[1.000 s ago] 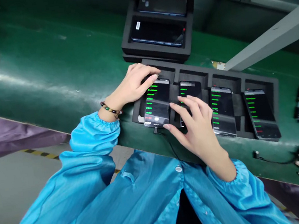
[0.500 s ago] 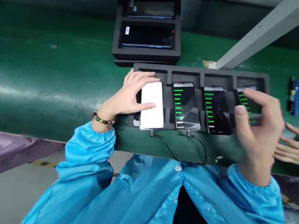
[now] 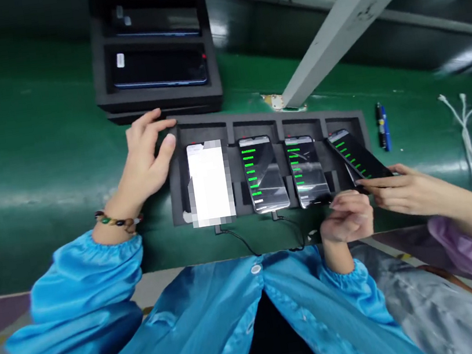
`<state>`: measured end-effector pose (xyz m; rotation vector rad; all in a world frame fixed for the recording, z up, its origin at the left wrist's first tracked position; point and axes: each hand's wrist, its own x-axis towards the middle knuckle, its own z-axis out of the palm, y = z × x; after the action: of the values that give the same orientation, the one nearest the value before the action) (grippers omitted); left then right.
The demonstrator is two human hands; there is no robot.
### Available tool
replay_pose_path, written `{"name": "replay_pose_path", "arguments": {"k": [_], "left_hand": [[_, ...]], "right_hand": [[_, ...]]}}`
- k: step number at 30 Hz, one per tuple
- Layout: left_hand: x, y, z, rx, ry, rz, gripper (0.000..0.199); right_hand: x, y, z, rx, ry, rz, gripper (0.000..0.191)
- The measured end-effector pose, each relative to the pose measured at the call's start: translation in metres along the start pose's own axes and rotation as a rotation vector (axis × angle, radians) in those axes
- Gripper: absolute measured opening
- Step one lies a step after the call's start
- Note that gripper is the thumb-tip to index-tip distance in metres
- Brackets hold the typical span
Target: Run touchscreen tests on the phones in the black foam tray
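Tabletop gleams green around black trays and a grey post.

Scuffed green table here: black phone tray, tray stack at its 11 o'clock, pens at 3, white cables further out, same direction.

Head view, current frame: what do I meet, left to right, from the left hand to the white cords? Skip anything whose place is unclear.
Left hand → white-screened phone → second phone → third phone → tilted phone → pens → white cords.
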<state>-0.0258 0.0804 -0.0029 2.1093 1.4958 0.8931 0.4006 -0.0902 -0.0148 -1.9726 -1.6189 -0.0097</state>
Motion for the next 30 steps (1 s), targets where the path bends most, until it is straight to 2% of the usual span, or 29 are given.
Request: {"name": "replay_pose_path", "arguments": {"k": [2, 3, 5, 7, 9, 12, 17, 24, 30], "left_hand": [[0.000, -0.002, 0.005, 0.002, -0.004, 0.013, 0.057], [0.000, -0.002, 0.006, 0.000, -0.011, 0.023, 0.056], [-0.001, -0.002, 0.008, 0.001, -0.025, 0.032, 0.055], [-0.002, -0.001, 0.009, 0.017, -0.030, 0.023, 0.058], [-0.002, -0.001, 0.009, 0.039, -0.034, 0.004, 0.061], [-0.003, 0.000, 0.010, 0.071, -0.041, -0.010, 0.063], [-0.002, 0.005, 0.012, 0.086, -0.024, -0.001, 0.061], [0.001, 0.007, 0.018, 0.109, 0.017, -0.038, 0.056], [0.005, 0.004, 0.022, 0.123, 0.043, -0.067, 0.056]], "right_hand": [[0.002, -0.001, 0.021, 0.009, 0.148, 0.017, 0.093], [0.003, -0.002, 0.030, 0.032, 0.258, 0.014, 0.101], [0.006, -0.005, 0.041, 0.141, 0.493, -0.030, 0.091], [0.009, -0.008, 0.042, 0.284, 0.710, -0.103, 0.064], [0.013, -0.012, 0.036, 0.376, 0.801, -0.151, 0.043], [0.019, -0.021, 0.026, 0.422, 0.792, -0.152, 0.035], [0.026, -0.033, 0.023, 0.459, 0.733, -0.108, 0.038], [0.040, -0.026, 0.029, 0.383, 0.688, -0.005, 0.041], [0.053, -0.022, 0.032, 0.355, 0.651, -0.012, 0.042]]}}
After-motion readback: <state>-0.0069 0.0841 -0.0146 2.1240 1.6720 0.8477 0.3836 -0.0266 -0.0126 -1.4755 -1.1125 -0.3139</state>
